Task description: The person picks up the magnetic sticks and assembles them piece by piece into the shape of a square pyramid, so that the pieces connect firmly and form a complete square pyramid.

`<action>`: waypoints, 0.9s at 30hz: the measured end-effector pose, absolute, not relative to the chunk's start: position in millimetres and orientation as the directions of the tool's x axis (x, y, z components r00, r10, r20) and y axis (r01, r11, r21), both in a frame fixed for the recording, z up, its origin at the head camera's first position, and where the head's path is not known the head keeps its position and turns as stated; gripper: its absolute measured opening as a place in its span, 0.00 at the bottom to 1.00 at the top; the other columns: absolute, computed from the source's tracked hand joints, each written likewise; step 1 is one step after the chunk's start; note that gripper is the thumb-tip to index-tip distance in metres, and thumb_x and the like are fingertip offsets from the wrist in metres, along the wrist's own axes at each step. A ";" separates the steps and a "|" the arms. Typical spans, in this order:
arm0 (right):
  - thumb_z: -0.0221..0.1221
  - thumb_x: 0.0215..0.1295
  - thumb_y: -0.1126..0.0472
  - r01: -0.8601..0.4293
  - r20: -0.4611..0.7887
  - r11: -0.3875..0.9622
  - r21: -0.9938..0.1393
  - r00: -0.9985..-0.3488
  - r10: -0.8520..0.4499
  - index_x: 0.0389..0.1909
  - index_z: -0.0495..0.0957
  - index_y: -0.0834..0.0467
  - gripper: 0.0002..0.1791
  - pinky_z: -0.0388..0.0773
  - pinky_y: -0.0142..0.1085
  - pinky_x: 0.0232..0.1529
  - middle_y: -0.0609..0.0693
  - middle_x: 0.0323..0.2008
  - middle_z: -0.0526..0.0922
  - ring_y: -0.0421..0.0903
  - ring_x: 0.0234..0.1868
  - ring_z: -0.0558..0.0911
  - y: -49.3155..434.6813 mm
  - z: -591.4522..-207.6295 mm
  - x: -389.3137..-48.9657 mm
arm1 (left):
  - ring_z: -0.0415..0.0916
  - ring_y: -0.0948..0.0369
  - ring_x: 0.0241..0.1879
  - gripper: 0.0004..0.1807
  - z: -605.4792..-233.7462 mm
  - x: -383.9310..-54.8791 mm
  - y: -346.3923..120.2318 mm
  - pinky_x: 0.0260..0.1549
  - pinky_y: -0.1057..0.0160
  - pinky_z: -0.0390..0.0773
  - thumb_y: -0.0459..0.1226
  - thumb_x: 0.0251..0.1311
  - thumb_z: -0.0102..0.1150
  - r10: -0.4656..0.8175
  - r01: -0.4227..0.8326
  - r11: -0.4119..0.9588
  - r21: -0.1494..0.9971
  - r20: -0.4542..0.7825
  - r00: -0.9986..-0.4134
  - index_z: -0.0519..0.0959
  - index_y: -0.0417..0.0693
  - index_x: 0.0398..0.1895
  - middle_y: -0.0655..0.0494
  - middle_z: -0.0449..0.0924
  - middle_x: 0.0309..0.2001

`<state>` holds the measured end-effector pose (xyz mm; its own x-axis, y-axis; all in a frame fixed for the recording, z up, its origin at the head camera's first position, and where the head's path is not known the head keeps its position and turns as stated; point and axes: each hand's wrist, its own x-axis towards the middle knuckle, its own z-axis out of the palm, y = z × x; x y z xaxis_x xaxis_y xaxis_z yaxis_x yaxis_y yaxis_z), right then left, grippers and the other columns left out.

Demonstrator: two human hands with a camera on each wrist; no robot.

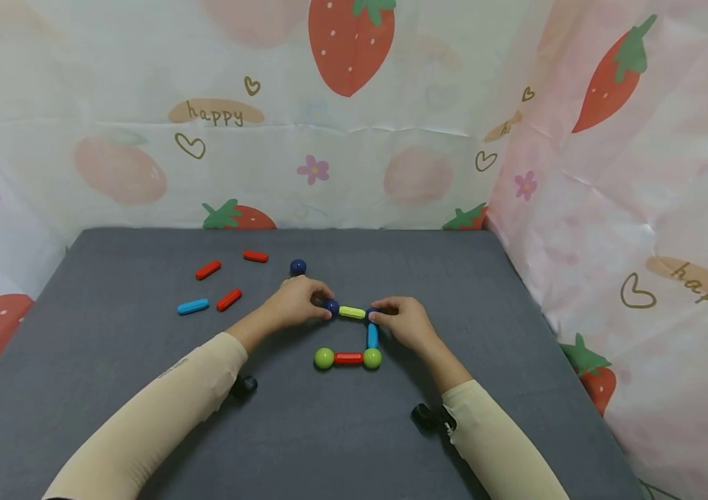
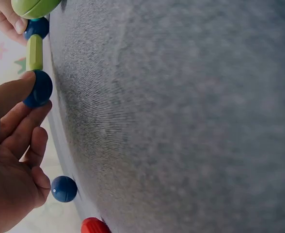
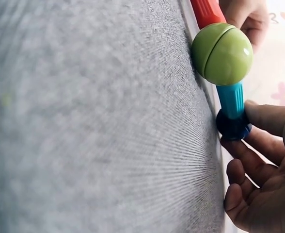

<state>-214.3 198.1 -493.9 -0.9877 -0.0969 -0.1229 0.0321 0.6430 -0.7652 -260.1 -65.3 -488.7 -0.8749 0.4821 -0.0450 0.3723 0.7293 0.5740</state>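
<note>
Between thumb and fingers my left hand (image 1: 296, 301) pinches a dark blue ball (image 2: 38, 89) at the left end of a yellow-green rod (image 1: 352, 312). My right hand (image 1: 405, 321) pinches another dark blue ball (image 3: 233, 125) at the rod's right end. From that right ball a light blue rod (image 1: 373, 336) runs toward me to a green ball (image 1: 372, 358). A red rod (image 1: 349, 358) joins this ball to a second green ball (image 1: 324, 358) on the left. Together the pieces form three sides of a square, with the left side open.
A loose dark blue ball (image 1: 298, 267) lies just beyond my left hand. Farther left on the grey table (image 1: 304, 444) are a light blue rod (image 1: 193, 307) and three red rods, one of them (image 1: 229, 300) nearest my left forearm. A printed curtain (image 1: 354, 139) hangs behind.
</note>
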 end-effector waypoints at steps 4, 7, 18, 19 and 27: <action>0.68 0.68 0.50 0.036 -0.122 0.643 -0.765 -0.989 -0.089 0.52 0.87 0.48 0.15 0.80 0.46 0.51 0.47 0.51 0.87 0.47 0.53 0.82 197.7 -493.1 -214.3 | 0.81 0.58 0.52 0.19 -488.8 -256.2 -65.7 0.64 0.42 0.63 0.47 0.58 0.75 0.478 0.367 0.731 0.575 -0.048 -0.877 0.86 0.54 0.51 0.59 0.88 0.48; 0.68 0.68 0.49 0.038 -0.120 0.643 -0.765 -0.989 -0.085 0.53 0.87 0.48 0.15 0.80 0.46 0.51 0.47 0.51 0.86 0.48 0.53 0.82 197.4 -492.5 -214.2 | 0.81 0.58 0.51 0.18 -489.1 -252.8 -66.0 0.64 0.43 0.63 0.47 0.58 0.75 0.478 0.364 0.736 0.571 -0.057 -0.876 0.86 0.54 0.49 0.60 0.88 0.46; 0.68 0.67 0.50 0.005 -0.099 0.654 -0.756 -0.989 -0.107 0.53 0.87 0.49 0.16 0.80 0.47 0.53 0.48 0.51 0.87 0.48 0.54 0.83 197.3 -496.1 -214.2 | 0.80 0.59 0.48 0.17 -487.6 -247.2 -66.5 0.56 0.46 0.65 0.46 0.58 0.75 0.477 0.369 0.735 0.569 -0.045 -0.878 0.86 0.53 0.49 0.60 0.88 0.45; 0.68 0.67 0.50 0.004 -0.099 0.655 -0.756 -0.989 -0.108 0.53 0.87 0.49 0.16 0.80 0.47 0.53 0.47 0.51 0.87 0.48 0.54 0.83 197.4 -496.3 -214.3 | 0.80 0.59 0.48 0.17 -487.8 -246.9 -66.5 0.56 0.47 0.65 0.46 0.59 0.75 0.475 0.369 0.736 0.567 -0.045 -0.879 0.86 0.53 0.49 0.60 0.88 0.45; 0.68 0.67 0.50 0.011 -0.106 0.650 -0.760 -0.989 -0.107 0.53 0.87 0.48 0.15 0.80 0.47 0.53 0.48 0.51 0.87 0.48 0.54 0.83 197.6 -496.1 -214.6 | 0.77 0.57 0.54 0.18 -488.1 -244.8 -67.6 0.58 0.46 0.64 0.46 0.60 0.74 0.471 0.367 0.742 0.561 -0.047 -0.881 0.85 0.53 0.52 0.58 0.87 0.49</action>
